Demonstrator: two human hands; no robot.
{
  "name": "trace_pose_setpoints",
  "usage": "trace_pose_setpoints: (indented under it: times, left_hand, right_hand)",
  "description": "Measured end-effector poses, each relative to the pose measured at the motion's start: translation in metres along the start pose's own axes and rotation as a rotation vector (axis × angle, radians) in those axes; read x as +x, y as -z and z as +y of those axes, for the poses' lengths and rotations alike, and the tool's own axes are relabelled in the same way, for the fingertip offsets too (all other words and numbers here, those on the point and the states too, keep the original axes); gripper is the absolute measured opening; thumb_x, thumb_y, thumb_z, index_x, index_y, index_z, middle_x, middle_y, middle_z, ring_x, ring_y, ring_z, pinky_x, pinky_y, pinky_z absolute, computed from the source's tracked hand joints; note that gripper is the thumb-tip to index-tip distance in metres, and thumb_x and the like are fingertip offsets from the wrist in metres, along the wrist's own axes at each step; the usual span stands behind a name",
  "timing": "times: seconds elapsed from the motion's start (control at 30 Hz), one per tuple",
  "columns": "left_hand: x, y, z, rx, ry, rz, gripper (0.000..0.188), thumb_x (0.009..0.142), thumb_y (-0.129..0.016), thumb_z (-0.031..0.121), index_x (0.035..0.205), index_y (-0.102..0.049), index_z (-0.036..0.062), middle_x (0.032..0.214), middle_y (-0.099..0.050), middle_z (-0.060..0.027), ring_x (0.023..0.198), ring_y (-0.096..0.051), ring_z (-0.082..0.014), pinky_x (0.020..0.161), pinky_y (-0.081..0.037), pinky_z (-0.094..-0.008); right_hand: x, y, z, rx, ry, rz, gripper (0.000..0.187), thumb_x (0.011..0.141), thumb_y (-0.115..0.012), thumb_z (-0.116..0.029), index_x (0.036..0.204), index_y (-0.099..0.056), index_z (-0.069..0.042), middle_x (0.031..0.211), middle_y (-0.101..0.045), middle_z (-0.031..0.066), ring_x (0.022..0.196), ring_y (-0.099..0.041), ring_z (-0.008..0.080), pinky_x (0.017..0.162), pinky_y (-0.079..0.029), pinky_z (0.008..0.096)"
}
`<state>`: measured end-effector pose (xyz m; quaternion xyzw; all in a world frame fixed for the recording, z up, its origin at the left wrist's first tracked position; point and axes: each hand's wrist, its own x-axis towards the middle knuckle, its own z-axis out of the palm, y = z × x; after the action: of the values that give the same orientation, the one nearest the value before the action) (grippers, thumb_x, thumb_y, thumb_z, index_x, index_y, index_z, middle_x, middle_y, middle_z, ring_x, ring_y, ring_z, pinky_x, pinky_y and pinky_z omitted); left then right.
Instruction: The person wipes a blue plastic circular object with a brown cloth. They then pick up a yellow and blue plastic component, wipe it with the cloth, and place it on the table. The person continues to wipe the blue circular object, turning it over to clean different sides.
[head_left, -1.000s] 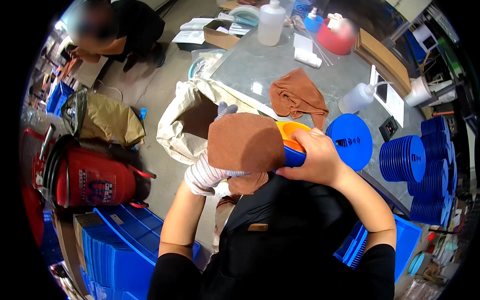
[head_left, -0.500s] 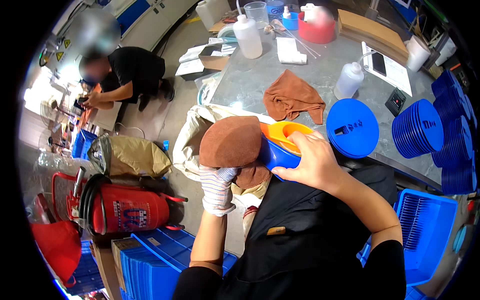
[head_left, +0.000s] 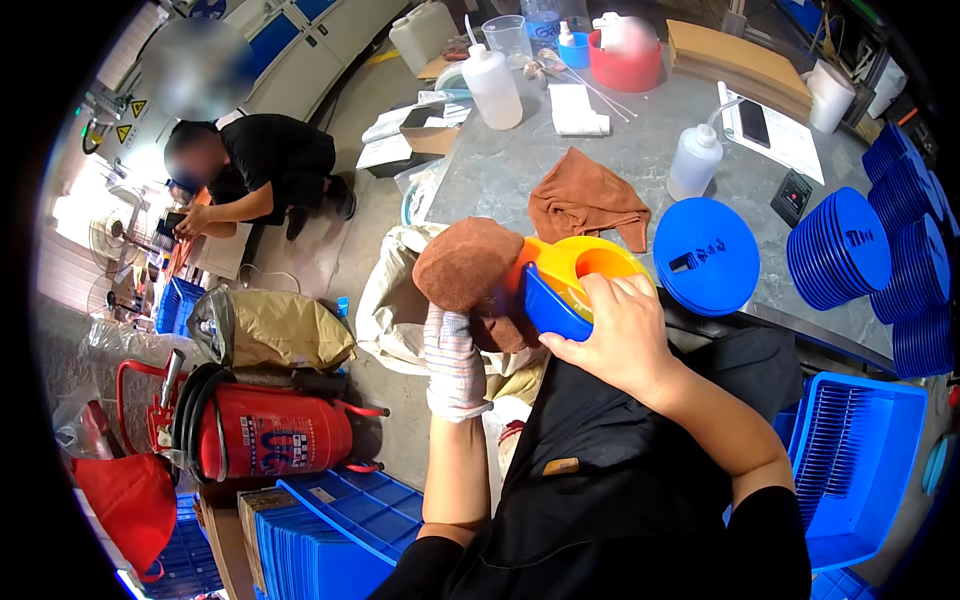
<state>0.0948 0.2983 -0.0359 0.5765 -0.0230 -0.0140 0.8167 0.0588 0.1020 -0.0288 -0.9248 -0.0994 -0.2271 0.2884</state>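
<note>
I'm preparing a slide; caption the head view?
Brown cloth draped over gloved left hand, beside a blue-and-yellow plastic part gripped by bare right hand.

The left hand (head_left: 455, 350) wore a pale striped glove and was raised, its fingers hidden from sight. The glove's cuff (head_left: 459, 405) ended at the wrist, and the bare left forearm (head_left: 457, 475) rose almost straight from the lower edge, its elbow by a dark sleeve (head_left: 425, 567).

The right hand (head_left: 622, 335) was bare, curled in a grip with its back upward, the fingers bent and the thumb (head_left: 568, 348) reaching leftward below them. The right forearm (head_left: 712, 415) slanted up and inward from a bent elbow (head_left: 763, 470).

Both hands were near each other, apart, before the torso (head_left: 610, 470).
</note>
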Motion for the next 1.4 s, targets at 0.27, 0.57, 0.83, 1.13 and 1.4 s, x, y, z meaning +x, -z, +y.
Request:
trace_pose_setpoints:
  times: [0.27, 0.57, 0.83, 1.13, 1.4]
  left_hand:
    - [0.003, -0.021, 0.013, 0.18, 0.045, -0.119, 0.053, 0.079, -0.074, 0.01, 0.127, -0.052, 0.006, 0.11, -0.062, -0.0066, 0.095, -0.062, -0.0156, 0.081, -0.052, -0.0299]
    - [0.012, 0.044, 0.047, 0.096, 0.096, -0.183, 0.059, 0.072, -0.078, 0.009, 0.126, -0.055, 0.0009, 0.115, -0.063, -0.011, 0.099, -0.064, -0.0227, 0.087, -0.053, -0.0363]
    - [-0.042, 0.109, 0.05, 0.102, 0.31, -0.303, 0.064, 0.086, -0.067, 0.007, 0.143, -0.039, 0.0089, 0.136, -0.051, -0.012, 0.124, -0.05, -0.0255, 0.109, -0.039, -0.0396]
    - [-0.023, 0.136, -0.017, 0.053, 0.103, -0.227, 0.055, 0.095, -0.059, 0.021, 0.144, -0.038, 0.01, 0.141, -0.046, -0.0106, 0.129, -0.046, -0.0237, 0.11, -0.037, -0.0387]
    - [0.006, 0.084, 0.002, 0.649, -0.155, -0.378, 0.047, 0.098, -0.052, 0.017, 0.143, -0.041, 0.0096, 0.141, -0.048, -0.0113, 0.129, -0.046, -0.0224, 0.111, -0.034, -0.0342]
  right_hand:
    - [0.001, 0.009, -0.006, -0.034, -0.025, 0.006, 0.052, 0.065, -0.081, -0.043, 0.088, -0.053, -0.006, 0.077, -0.062, 0.0114, 0.076, -0.062, 0.0287, 0.077, -0.043, 0.0399]
    - [0.008, 0.04, 0.023, 0.224, 0.169, -0.214, 0.067, 0.064, -0.082, -0.043, 0.106, -0.057, 0.002, 0.089, -0.065, 0.0193, 0.085, -0.065, 0.0343, 0.084, -0.047, 0.0412]
    - [0.069, 0.093, 0.014, 0.085, 0.686, -0.414, 0.061, 0.056, -0.085, -0.036, 0.101, -0.057, -0.005, 0.081, -0.061, 0.0091, 0.08, -0.061, 0.0289, 0.082, -0.046, 0.0392]
    - [0.083, 0.061, 0.023, 0.121, 0.562, -0.519, 0.059, 0.059, -0.083, -0.038, 0.101, -0.059, -0.005, 0.086, -0.062, 0.011, 0.084, -0.059, 0.0315, 0.082, -0.045, 0.0392]
    - [0.066, 0.043, 0.021, 0.291, 0.342, -0.614, 0.069, 0.061, -0.081, -0.039, 0.113, -0.058, -0.001, 0.1, -0.063, 0.0183, 0.096, -0.058, 0.0363, 0.088, -0.044, 0.0404]
